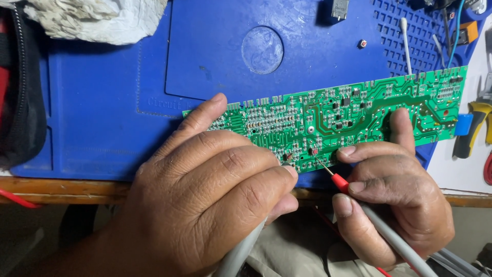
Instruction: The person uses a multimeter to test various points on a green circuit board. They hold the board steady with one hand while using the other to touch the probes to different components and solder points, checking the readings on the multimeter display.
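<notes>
Both hands work at the near edge of a long green circuit board (pixel 338 115), each gripping a test probe. Left hand (pixel 215 200), the bigger shape in view, is curled closed around a grey probe (pixel 241 251) whose body runs down out of its palm; its tip is hidden behind the fingertips, down at the board's lower edge. Right hand (pixel 394 200) is closed on a second grey probe with a red collar (pixel 342 183), pinched between thumb and fingers, while its forefinger reaches up and rests on the board. That probe's thin metal needle touches the board near a small dark component.

Under the board lies a large blue work mat (pixel 102 102), which sits on a wooden bench edge (pixel 61 189). A crumpled white cloth (pixel 92 18) lies at the mat's far left corner, beside a black zipped pouch (pixel 20 92). Yellow-handled pliers (pixel 474 128) rest off the mat to the right. A cotton swab (pixel 406 43) lies on the mat's gridded section beyond the board.
</notes>
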